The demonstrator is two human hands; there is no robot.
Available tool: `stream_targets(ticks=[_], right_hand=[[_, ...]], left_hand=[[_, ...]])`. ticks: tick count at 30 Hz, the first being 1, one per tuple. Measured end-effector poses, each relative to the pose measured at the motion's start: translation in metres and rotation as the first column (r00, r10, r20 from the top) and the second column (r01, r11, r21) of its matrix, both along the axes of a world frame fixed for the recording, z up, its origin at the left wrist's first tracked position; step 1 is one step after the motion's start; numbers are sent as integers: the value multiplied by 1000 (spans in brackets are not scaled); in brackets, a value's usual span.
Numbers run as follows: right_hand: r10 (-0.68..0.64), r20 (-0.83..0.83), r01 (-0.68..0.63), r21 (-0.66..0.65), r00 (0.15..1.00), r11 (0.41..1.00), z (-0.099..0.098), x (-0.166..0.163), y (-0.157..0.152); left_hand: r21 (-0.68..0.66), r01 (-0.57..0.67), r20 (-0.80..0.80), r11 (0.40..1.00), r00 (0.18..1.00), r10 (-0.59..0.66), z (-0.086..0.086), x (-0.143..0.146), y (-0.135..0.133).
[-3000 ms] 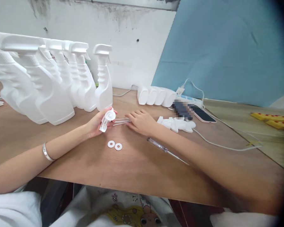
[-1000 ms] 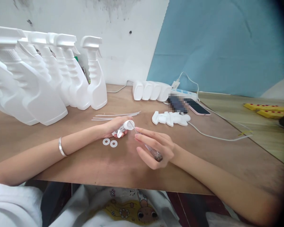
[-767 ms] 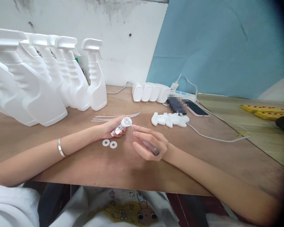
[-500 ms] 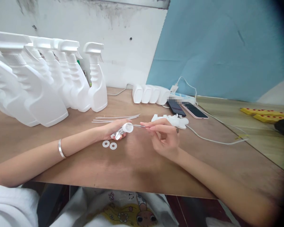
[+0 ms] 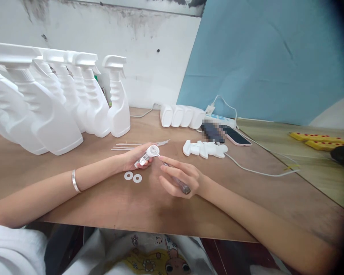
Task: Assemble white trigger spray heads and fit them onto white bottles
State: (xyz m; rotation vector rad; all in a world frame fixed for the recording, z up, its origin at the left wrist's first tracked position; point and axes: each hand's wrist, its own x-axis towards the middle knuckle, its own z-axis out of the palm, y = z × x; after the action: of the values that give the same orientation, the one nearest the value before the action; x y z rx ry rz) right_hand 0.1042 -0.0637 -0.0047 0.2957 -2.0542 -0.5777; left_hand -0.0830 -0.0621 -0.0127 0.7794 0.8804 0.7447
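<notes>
My left hand [image 5: 144, 162] is closed around a white trigger spray head [image 5: 151, 151], its round collar facing up and to the right. My right hand [image 5: 183, 175] grips a slim metal tool [image 5: 177, 181] with a thin shaft and a thicker grey, round-ended handle. The tool's tip reaches into the collar opening; what it touches inside is too small to tell. Two flat white ring washers [image 5: 137, 178] lie on the table just below my left hand. Behind that hand lie several thin white tubes [image 5: 123, 146].
White spray bottles [image 5: 119, 103] crowd the left side of the table [image 5: 103, 206]. Several white bottles [image 5: 182, 116] lie at the back. More white spray heads [image 5: 205, 149] rest to the right, near two phones [image 5: 237, 136] and a white cable [image 5: 258, 173].
My right hand has moved left and turned, bringing the tool closer to the spray head at a steeper slant, so its handle now shows. My left hand has tilted the collar slightly upward.
</notes>
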Motion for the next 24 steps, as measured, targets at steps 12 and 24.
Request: stream_targets(ticks=[12, 24], right_hand=[[-158, -189, -69, -824, 969, 562, -5, 8, 7], [-35, -25, 26, -286, 999, 958, -4, 1, -3]], left_hand=[[46, -22, -147, 999, 989, 28, 0, 2, -2], [14, -87, -42, 996, 995, 88, 1, 4, -1]])
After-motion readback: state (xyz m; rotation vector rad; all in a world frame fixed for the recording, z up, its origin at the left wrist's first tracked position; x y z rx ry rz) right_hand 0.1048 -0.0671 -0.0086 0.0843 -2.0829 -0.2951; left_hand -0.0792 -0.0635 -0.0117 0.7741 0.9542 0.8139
